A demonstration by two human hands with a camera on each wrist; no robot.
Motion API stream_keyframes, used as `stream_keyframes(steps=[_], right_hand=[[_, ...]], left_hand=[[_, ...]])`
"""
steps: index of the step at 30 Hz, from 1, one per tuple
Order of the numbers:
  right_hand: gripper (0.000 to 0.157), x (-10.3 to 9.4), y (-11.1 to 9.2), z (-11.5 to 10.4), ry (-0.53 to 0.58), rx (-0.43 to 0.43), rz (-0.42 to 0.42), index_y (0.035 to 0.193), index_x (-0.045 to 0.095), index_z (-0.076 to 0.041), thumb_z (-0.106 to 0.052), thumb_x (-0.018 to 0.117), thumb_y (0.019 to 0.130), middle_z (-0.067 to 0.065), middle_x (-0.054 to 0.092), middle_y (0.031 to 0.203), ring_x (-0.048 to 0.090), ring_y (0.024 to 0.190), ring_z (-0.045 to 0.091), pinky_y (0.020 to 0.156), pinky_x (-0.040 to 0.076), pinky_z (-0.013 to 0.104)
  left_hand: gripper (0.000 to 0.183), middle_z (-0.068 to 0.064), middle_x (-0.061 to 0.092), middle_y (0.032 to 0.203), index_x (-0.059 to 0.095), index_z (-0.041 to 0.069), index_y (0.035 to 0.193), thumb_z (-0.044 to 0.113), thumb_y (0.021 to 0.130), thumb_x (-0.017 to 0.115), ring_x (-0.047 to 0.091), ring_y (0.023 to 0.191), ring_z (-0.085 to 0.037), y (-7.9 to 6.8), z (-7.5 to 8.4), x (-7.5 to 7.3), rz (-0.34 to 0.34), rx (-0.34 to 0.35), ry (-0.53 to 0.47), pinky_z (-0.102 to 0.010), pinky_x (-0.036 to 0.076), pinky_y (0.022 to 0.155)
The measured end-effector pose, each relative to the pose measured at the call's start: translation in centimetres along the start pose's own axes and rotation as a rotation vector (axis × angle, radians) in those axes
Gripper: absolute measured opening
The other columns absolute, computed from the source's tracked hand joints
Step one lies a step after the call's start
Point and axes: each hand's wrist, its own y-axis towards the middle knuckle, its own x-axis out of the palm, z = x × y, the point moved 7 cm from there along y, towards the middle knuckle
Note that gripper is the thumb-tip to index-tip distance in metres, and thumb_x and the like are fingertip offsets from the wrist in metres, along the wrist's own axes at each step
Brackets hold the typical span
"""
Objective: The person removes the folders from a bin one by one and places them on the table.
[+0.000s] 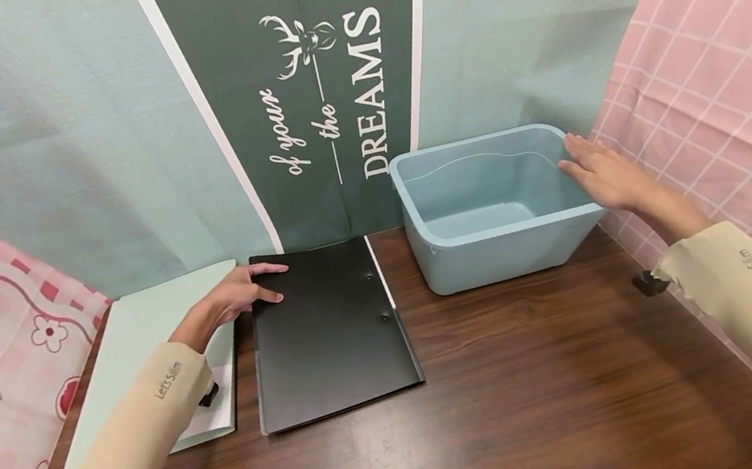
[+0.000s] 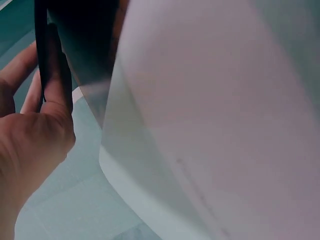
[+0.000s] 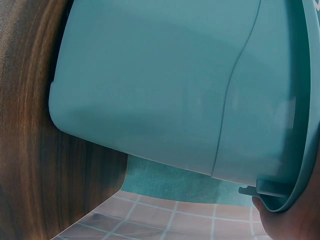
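My left hand [image 1: 240, 290] holds the left edge of a flat black folder [image 1: 332, 334] near its back corner. In the left wrist view the folder's thin black edge [image 2: 40, 50] passes between the fingers. Left of it, under my forearm, lies a pale green folder [image 1: 166, 307] with white paper at its front edge. My right hand [image 1: 604, 171] holds the right back corner of a blue plastic bin [image 1: 492, 259], its thumb over the rim. The right wrist view shows the bin's outer wall [image 3: 165, 100]; there the hand is mostly cut off.
Everything stands on a brown wooden table [image 1: 507, 383]. A printed green cloth [image 1: 310, 102] hangs behind the folders and bin. Pink checked cloth [image 1: 736, 65] rises close beside the bin, and a patterned pink cloth [image 1: 19, 372] borders the left side.
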Motion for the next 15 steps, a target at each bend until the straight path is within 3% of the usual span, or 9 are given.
stream_keyframes(steps=[1,3,5,7,8,10,11,13,15], right_hand=[[0.070,-0.01,0.01,0.01,0.001,-0.001,0.002,0.159,0.016,0.019,-0.036,0.027,0.117,0.040,0.013,0.166,0.013,0.155,0.058,0.129,0.006,0.062],[0.070,0.01,0.02,0.06,0.001,-0.002,0.002,0.159,0.016,0.019,-0.036,0.027,0.117,0.041,0.013,0.166,0.013,0.155,0.058,0.129,0.005,0.061],[0.070,0.04,0.02,0.14,0.001,-0.001,0.000,0.159,0.015,0.019,-0.036,0.026,0.117,0.040,0.013,0.166,0.013,0.155,0.057,0.130,0.005,0.061],[0.070,0.08,0.00,0.22,0.000,0.002,-0.003,0.159,0.015,0.019,-0.036,0.026,0.117,0.040,0.013,0.166,0.012,0.156,0.057,0.130,0.004,0.061],[0.070,0.11,-0.02,0.26,0.000,0.003,-0.004,0.159,0.015,0.019,-0.036,0.026,0.117,0.040,0.013,0.166,0.012,0.156,0.057,0.130,0.004,0.061],[0.070,0.13,-0.05,0.30,-0.001,0.006,-0.004,0.159,0.015,0.019,-0.035,0.026,0.117,0.040,0.013,0.166,0.012,0.156,0.057,0.130,0.004,0.061],[0.070,0.13,-0.04,0.30,0.001,0.007,-0.004,0.159,0.015,0.019,-0.035,0.026,0.117,0.040,0.012,0.166,0.012,0.156,0.057,0.130,0.004,0.061],[0.070,0.11,0.00,0.28,0.002,0.007,-0.002,0.159,0.015,0.019,-0.035,0.027,0.117,0.039,0.012,0.166,0.012,0.156,0.057,0.130,0.004,0.060],[0.070,0.08,0.07,0.27,0.003,0.006,-0.003,0.159,0.014,0.018,-0.036,0.026,0.117,0.039,0.012,0.167,0.012,0.156,0.057,0.130,0.003,0.060]], left_hand=[[0.071,-0.024,0.042,0.157,0.054,0.009,0.155,0.002,0.090,0.080,0.056,0.106,-0.023,-0.02,0.05,0.02,0.012,0.005,0.006,-0.030,0.052,0.081],[0.072,-0.022,0.054,0.144,0.052,0.008,0.156,0.001,0.090,0.081,0.057,0.084,-0.015,-0.09,0.24,0.06,0.037,0.026,0.033,-0.025,0.050,0.068],[0.074,-0.019,0.063,0.125,0.051,0.007,0.157,0.000,0.090,0.081,0.046,0.060,-0.008,-0.12,0.40,0.13,0.063,0.046,0.055,-0.022,0.043,0.055],[0.074,-0.019,0.062,0.119,0.049,0.005,0.157,0.000,0.090,0.080,0.030,0.052,-0.009,-0.12,0.57,0.21,0.085,0.067,0.097,-0.025,0.034,0.051],[0.074,-0.020,0.062,0.120,0.049,0.004,0.158,0.000,0.090,0.080,0.032,0.054,-0.010,-0.13,0.65,0.25,0.095,0.077,0.122,-0.026,0.035,0.054],[0.075,-0.026,0.060,0.133,0.047,0.003,0.158,0.001,0.091,0.080,0.054,0.071,-0.019,-0.05,0.67,0.39,0.110,0.087,0.151,-0.030,0.047,0.068],[0.076,-0.028,0.053,0.144,0.046,0.003,0.159,0.002,0.091,0.080,0.061,0.088,-0.025,-0.05,0.69,0.44,0.115,0.091,0.162,-0.035,0.051,0.080],[0.078,-0.031,0.044,0.155,0.044,0.001,0.159,0.004,0.091,0.081,0.054,0.129,-0.037,-0.12,0.77,0.51,0.126,0.096,0.190,-0.047,0.046,0.107],[0.080,-0.031,0.038,0.160,0.042,0.002,0.160,0.005,0.091,0.082,0.038,0.148,-0.043,-0.15,0.72,0.54,0.136,0.093,0.209,-0.056,0.035,0.120]])
